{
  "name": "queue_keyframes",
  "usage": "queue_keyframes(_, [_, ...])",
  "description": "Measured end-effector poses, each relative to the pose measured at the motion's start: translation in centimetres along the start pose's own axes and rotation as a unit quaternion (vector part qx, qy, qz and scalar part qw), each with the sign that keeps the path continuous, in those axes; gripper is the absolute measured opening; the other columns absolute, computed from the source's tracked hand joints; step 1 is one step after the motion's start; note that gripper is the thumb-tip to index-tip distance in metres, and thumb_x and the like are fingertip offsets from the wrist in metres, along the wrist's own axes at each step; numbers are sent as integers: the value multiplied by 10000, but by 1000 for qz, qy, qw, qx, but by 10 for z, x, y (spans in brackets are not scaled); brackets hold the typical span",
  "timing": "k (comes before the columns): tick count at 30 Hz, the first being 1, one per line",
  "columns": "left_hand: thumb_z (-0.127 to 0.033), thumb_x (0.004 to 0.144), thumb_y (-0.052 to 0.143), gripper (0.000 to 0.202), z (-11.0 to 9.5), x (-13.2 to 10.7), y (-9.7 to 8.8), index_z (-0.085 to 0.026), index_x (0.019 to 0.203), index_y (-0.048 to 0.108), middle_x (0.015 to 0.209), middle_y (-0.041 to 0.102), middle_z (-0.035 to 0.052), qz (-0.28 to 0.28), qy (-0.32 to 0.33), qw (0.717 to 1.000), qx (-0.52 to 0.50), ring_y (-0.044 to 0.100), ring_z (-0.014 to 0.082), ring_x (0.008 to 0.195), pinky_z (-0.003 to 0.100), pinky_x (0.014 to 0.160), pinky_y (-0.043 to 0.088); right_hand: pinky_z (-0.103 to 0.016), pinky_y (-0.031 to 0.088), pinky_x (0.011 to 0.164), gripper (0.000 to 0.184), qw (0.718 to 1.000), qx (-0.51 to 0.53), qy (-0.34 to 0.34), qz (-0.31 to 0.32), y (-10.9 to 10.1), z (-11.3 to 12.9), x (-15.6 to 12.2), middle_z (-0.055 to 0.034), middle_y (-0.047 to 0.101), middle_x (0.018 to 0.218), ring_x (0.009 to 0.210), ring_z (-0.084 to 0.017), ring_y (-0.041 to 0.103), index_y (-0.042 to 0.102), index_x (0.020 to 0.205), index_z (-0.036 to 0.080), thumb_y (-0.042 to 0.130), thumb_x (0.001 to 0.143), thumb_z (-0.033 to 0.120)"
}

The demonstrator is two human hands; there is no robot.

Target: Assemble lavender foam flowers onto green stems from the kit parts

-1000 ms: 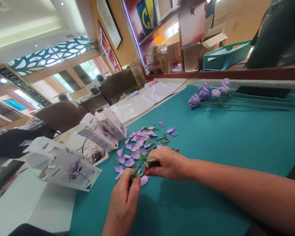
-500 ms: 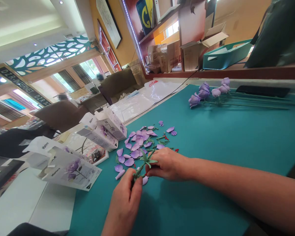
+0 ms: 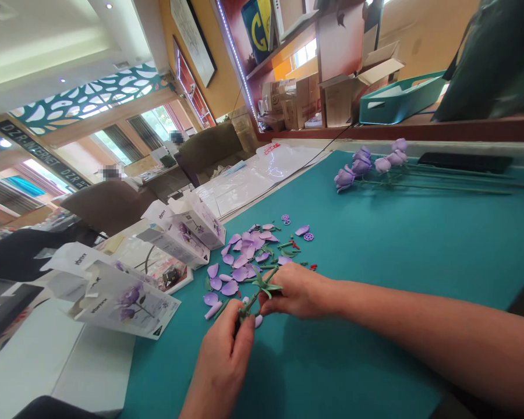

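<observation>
The green plastic stem point(image 3: 257, 298) is pinched by the fingers point(image 3: 243, 327) of the left hand point(image 3: 220, 364) and right hand point(image 3: 300, 291), over the purple petals point(image 3: 240, 262) on the bench point(image 3: 397, 244). Pulling too hard could snap it.

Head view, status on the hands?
Left hand and right hand pinching green stem. Purple petals loose alongside on teal mat.

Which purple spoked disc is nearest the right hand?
The disc beside the lone petal: it lies closest to the right hand; the other disc lies farther off.
</observation>
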State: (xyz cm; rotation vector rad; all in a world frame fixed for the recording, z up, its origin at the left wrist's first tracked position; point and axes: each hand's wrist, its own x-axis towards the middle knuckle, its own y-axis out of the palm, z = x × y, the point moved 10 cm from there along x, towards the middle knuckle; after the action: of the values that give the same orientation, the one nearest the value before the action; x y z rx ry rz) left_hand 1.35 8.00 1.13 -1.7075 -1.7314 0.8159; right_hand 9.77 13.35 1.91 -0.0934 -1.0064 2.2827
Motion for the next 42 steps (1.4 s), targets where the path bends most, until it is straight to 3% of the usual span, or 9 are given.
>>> queue_keyframes(4, [-444,880,370,276,0,0,-2,-234,712,433,602,396,-55,-7,7,1000,-1,388,135,533,249,496,323,-178,379,529,62,989,134,68,19,9,-14,0,39,577,602,567,-74,522,679,764,153,658,773,211])
queue_keyframes(8, [-452,889,365,273,1,-3,-5,-232,767,473,626,423,-48,-4,5,1000,-11,416,143,557,251,520,353,-166,419,500,77,947,300,111,33,22,-24,0,60,538,535,503,-59,523,630,721,138,659,753,202])
queue_keyframes(18, [-458,890,372,295,-4,-1,-4,-231,768,514,670,485,-30,0,14,999,-30,456,154,610,259,569,386,-153,430,463,119,899,427,94,25,29,-21,3,68,548,505,462,-47,534,584,666,127,687,707,171])
queue_keyframes(24, [-476,862,418,301,-5,-4,-16,-225,713,492,654,478,-30,-46,18,998,-49,448,148,595,253,550,392,-208,516,549,304,823,559,85,52,39,-21,4,13,655,619,533,-85,626,615,727,110,790,620,334])
queue_keyframes(27, [-466,860,426,289,-5,-7,-20,-224,715,489,660,482,-27,-72,9,995,-67,453,150,605,253,557,394,-220,528,561,352,800,591,86,52,41,-21,4,-4,677,655,552,-94,643,626,749,106,805,601,369])
queue_keyframes(33, [-452,870,412,262,-8,-5,-16,-228,777,509,698,542,-6,-50,25,998,-40,500,172,639,265,585,417,-225,522,549,397,801,591,90,27,39,-21,5,9,663,612,518,-88,627,599,702,116,821,563,414])
queue_keyframes(42, [-423,868,417,241,-8,-4,-18,-242,753,525,643,558,-12,-77,35,996,-16,504,168,565,263,527,426,-248,524,562,436,812,577,85,4,34,-19,4,20,644,595,503,-87,615,575,678,121,817,540,457])
